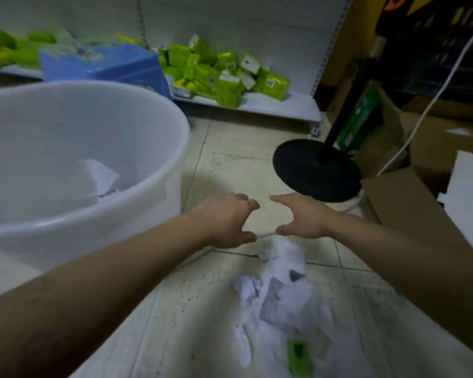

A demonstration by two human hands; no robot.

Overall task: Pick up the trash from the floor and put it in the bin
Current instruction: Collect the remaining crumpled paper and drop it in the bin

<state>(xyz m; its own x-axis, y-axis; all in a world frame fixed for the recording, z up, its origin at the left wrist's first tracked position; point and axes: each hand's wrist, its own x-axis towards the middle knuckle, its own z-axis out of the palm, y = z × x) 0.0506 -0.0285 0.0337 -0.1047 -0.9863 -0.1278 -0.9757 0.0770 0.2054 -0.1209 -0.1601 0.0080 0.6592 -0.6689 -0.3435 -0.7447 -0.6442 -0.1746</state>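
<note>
Green packets [224,75] lie heaped on the low white shelf [271,106], a blue pack [104,65] beside them. A black round stand base [316,170] (pole leaning) sits near cardboard boxes [410,203].

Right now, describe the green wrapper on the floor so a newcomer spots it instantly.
Start at the big white bin on the left. On the tiles to its right, below both open hands, lies a heap of crumpled white paper. The green wrapper sits at the heap's near edge, the only coloured scrap there.

The labels on the green packs [227,75] are too blurred to read.
</note>
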